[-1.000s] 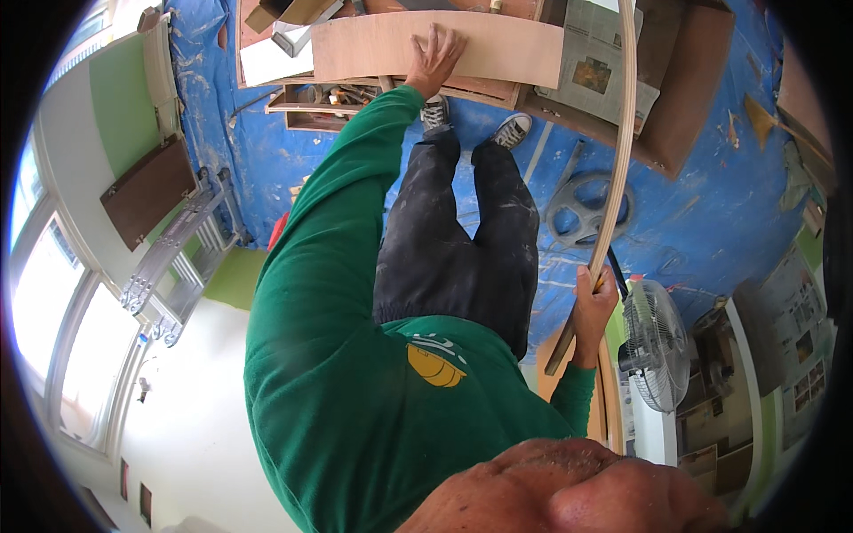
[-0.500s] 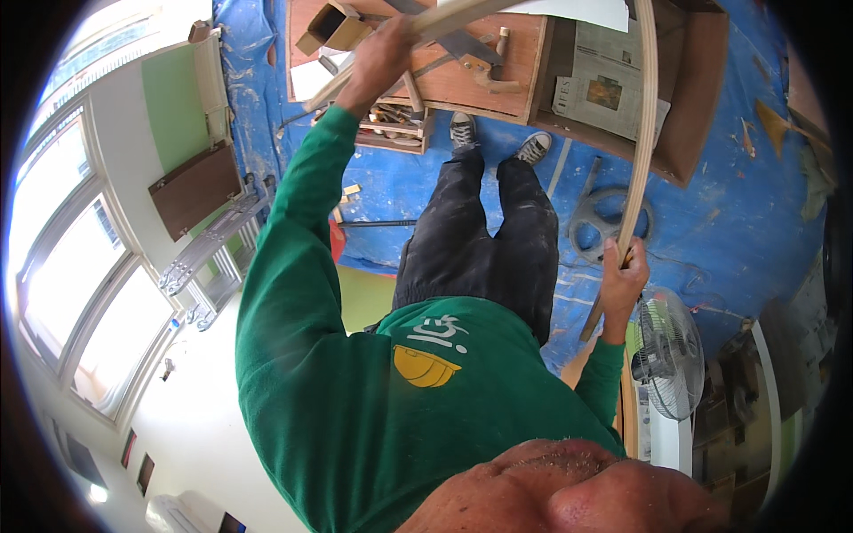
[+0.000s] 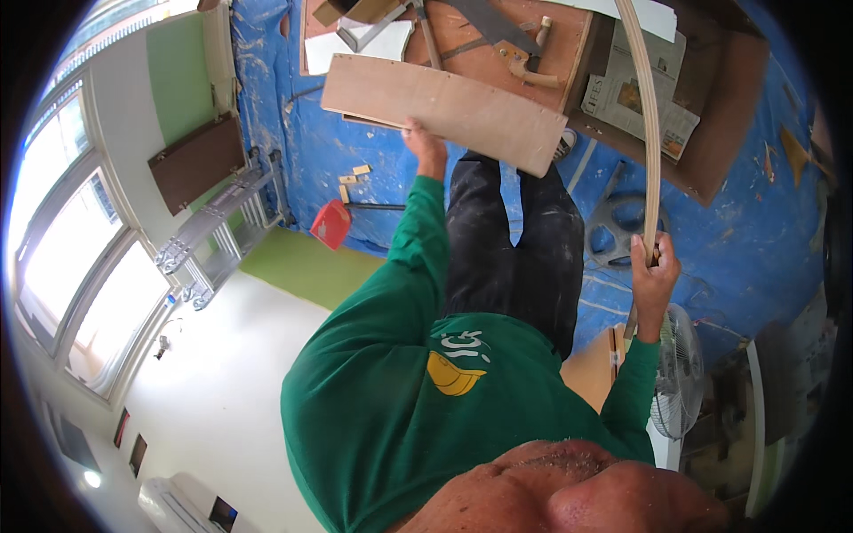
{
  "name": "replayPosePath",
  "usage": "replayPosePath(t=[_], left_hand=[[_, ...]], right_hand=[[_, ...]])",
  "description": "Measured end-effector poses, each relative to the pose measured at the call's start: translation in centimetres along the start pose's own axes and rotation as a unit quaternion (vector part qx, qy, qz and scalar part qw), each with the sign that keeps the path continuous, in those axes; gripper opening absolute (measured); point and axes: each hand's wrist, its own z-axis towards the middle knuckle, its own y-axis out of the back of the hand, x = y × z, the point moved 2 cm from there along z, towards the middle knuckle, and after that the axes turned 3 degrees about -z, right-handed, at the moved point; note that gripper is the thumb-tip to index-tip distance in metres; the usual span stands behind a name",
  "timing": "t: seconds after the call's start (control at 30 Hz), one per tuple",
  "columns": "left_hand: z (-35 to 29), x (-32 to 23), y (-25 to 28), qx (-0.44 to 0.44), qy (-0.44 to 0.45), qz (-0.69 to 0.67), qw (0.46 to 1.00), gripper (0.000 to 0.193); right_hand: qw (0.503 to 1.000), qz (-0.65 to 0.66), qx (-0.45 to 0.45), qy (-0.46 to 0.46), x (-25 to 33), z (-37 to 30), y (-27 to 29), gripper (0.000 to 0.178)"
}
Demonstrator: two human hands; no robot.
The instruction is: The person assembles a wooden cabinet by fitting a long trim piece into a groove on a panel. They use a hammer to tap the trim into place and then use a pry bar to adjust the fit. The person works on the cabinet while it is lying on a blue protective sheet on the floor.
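A pale rectangular plywood board [image 3: 471,111] is tilted in front of my legs, its broad face showing. My left hand [image 3: 426,151] is closed on its near long edge, with some fingers hidden by the board. On the right, a long, narrow wooden strip [image 3: 647,115] stretches from the top of the view down to my right hand [image 3: 656,268]. My right fingers are wrapped round the strip near its lower end, which shows below the hand. Something small and dark sits by those fingers, too small to name.
A handsaw [image 3: 511,49], a hammer [image 3: 428,35] and paper lie on the wooden work surface [image 3: 569,40]. Right of it stands a brown open box [image 3: 711,173] with newspaper. A blue sheet [image 3: 711,275] covers the floor. A red dustpan [image 3: 331,224], a folded ladder [image 3: 218,226] and a fan [image 3: 680,377] stand around me.
My left hand has come down and inward, and the board it holds has turned from edge-on to show its face. My right hand has shifted slightly right with the strip.
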Motion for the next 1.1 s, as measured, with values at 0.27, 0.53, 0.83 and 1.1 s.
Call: replayPosePath(t=[0.27,0.53,0.83,1.1], left_hand=[[0.4,12.0,-1.2,-0.119,0.039,-0.049,0.991,0.033],[2.1,10.7,-0.4,0.042,0.203,0.088,0.974,0.046],[4.2,4.5,2.7,0.045,0.228,0.221,0.947,0.063],[0.1,-7.2,-5.7,0.192,0.275,-0.003,0.942,0.041]], right_hand=[[0.998,-0.048,0.041,-0.024,-0.3,0.9,-4.6,0.017],[0.995,-0.061,0.076,0.025,1.0,4.2,-9.5,0.017],[0.970,-0.124,0.155,0.140,0.8,5.3,-11.0,0.021],[0.938,-0.155,0.274,0.143,-1.7,7.2,-15.8,0.025]])
